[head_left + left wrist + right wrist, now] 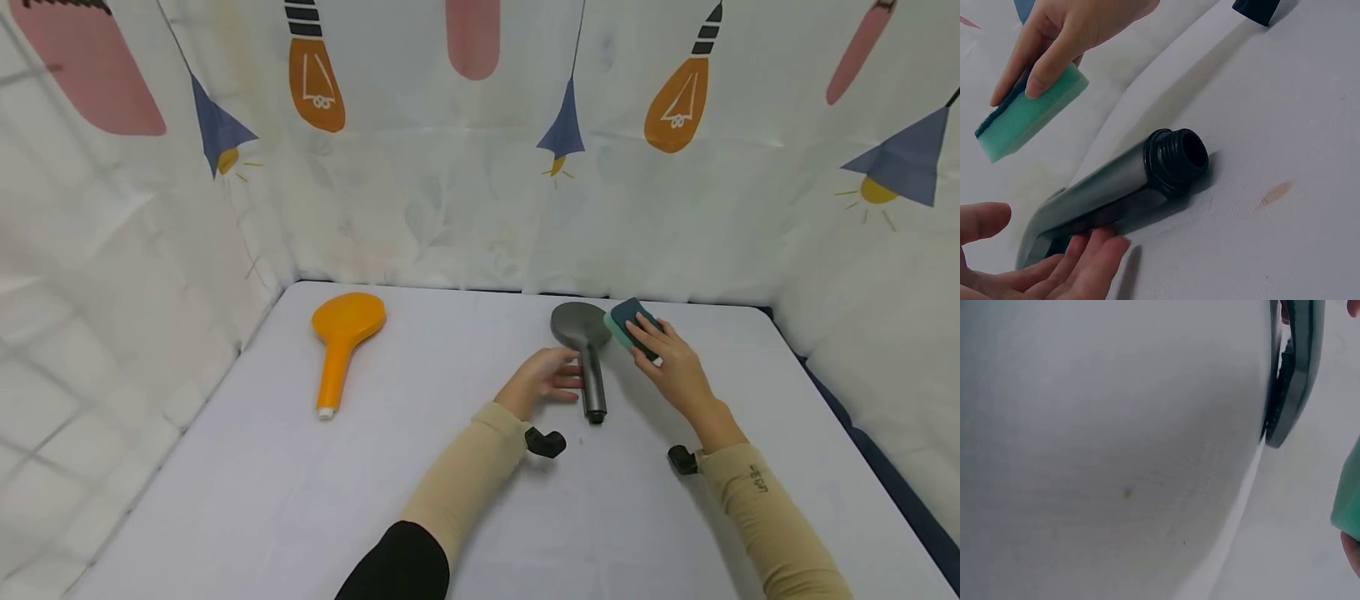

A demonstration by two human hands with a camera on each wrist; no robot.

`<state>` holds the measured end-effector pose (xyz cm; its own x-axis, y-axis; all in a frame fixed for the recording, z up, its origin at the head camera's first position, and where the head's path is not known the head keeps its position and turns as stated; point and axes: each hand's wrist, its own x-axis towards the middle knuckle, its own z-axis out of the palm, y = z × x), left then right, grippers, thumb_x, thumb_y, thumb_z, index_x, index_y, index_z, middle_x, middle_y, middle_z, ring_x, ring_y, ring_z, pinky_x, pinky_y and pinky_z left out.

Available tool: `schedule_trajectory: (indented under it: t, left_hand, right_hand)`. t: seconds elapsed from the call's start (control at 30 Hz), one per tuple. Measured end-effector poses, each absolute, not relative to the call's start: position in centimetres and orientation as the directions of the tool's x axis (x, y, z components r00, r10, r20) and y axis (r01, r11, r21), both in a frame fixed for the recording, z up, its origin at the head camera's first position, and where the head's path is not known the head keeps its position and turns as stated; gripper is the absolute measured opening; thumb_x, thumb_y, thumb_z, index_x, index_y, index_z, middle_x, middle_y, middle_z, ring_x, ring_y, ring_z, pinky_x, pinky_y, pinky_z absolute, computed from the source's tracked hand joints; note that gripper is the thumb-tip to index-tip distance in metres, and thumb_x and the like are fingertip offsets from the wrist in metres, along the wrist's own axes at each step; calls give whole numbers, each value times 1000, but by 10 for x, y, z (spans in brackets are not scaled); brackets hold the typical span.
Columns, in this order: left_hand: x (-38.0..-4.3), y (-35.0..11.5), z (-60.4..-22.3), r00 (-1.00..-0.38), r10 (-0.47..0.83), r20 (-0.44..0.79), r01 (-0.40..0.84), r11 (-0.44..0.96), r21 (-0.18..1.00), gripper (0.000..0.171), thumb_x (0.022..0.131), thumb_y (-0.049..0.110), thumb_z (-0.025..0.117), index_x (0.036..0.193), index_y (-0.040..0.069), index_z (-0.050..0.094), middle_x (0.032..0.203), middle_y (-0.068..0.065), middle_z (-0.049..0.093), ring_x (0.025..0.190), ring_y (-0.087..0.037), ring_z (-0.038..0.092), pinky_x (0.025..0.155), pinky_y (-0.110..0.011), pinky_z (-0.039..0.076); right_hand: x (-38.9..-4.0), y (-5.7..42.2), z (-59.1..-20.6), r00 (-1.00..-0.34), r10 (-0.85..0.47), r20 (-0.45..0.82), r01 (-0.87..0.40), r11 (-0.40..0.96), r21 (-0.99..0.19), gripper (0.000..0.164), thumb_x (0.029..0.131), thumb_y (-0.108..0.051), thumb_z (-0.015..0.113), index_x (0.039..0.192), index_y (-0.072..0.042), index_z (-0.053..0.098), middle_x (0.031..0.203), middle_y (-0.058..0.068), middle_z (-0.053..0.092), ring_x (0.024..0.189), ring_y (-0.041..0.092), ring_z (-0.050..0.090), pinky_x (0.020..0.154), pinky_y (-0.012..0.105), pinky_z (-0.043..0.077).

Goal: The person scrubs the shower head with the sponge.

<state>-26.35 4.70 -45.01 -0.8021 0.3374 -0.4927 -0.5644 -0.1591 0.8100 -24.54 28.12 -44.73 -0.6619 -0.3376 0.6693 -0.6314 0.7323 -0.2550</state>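
Note:
A dark grey shower head [579, 323] lies face down near the back of the table, its handle toward the person. My left hand [542, 383] is at the left side of that handle. In the left wrist view its fingertips [1116, 247] reach the handle's underside, while the thumb [988, 222] stands apart. My right hand [681, 377] pinches a sponge [632, 315], dark on one face and light green on the other, held up beside the shower head's round end. The handle's threaded end [1188, 156] shows in the left wrist view.
To the left on the white table [247, 467] lies an orange shower head [348, 321], its pale-tipped handle toward the person. A patterned cloth [465, 200] hangs behind and at both sides of the table. Black wrist cameras [546, 442] jut from both sleeves.

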Motion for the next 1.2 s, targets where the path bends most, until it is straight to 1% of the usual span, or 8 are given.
schedule_trajectory:
  t: [0.13, 0.27, 0.4, 0.5, 0.63, 0.77, 1.0, 1.2]
  left_hand:
    - [-263, 50, -452, -818, 294, -494, -552, -164, 817, 33, 101, 16, 61, 128, -1, 57, 123, -17, 65, 113, -34, 66, 99, -54, 50]
    - [-263, 51, -453, -828, 263, -494, -547, -196, 814, 23, 95, 12, 69, 113, 0, 61, 106, -11, 66, 97, -28, 68, 97, -49, 53]
    - [-264, 51, -454, -830, 270, -488, -539, -168, 825, 27, 92, 8, 73, 114, -2, 61, 101, -9, 63, 94, -24, 65, 93, -42, 55]
    - [-265, 51, -455, -830, 294, -475, -528, -135, 838, 33, 93, 6, 73, 122, -5, 61, 107, -12, 65, 98, -23, 64, 92, -39, 55]
    - [-266, 47, -456, -813, 362, -456, -536, -157, 830, 35, 97, 2, 68, 129, -9, 57, 124, -22, 65, 114, -30, 67, 100, -42, 51]
    - [-266, 38, -454, -789, 414, -454, -558, -170, 812, 37, 100, -2, 62, 135, -9, 52, 135, -24, 60, 127, -37, 59, 106, -47, 46]
    - [-260, 12, -445, -772, 462, -436, -535, -103, 838, 53, 101, -5, 57, 151, -6, 39, 140, -22, 59, 128, -39, 58, 108, -50, 44]
    - [-254, -13, -438, -758, 507, -410, -488, -24, 873, 55, 103, -3, 55, 154, -5, 34, 143, -22, 57, 127, -35, 60, 104, -46, 46]
  right_hand:
    - [-247, 281, -448, -668, -336, 664, -626, 737, -256, 51, 84, 8, 77, 134, 1, 65, 140, 23, 58, 126, 56, 51, 89, 71, 47]
    - [-250, 280, -448, -671, -343, 658, -627, 735, -256, 51, 86, 6, 77, 135, 1, 65, 141, 22, 57, 126, 55, 50, 89, 70, 48]
    - [-252, 280, -449, -696, -322, 643, -607, 741, -286, 51, 87, 6, 76, 136, 0, 64, 142, 22, 57, 127, 55, 50, 90, 70, 48]
    - [-252, 281, -449, -719, -307, 623, -586, 749, -308, 50, 89, 6, 75, 137, -1, 64, 142, 22, 56, 127, 55, 50, 90, 69, 48]
    - [-254, 283, -450, -732, -294, 615, -576, 749, -327, 49, 90, 5, 73, 138, 0, 63, 143, 22, 55, 127, 54, 51, 89, 69, 49]
    - [-256, 285, -449, -735, -283, 616, -578, 737, -351, 49, 91, 4, 73, 138, 0, 62, 145, 21, 54, 127, 54, 50, 89, 68, 49]
    - [-257, 284, -446, -762, -286, 582, -564, 734, -378, 49, 92, 2, 72, 140, -1, 61, 147, 21, 53, 130, 53, 48, 91, 68, 48]
    - [-257, 274, -440, -763, -287, 580, -572, 717, -398, 48, 93, 1, 71, 140, 0, 61, 147, 20, 53, 130, 51, 49, 96, 68, 46]
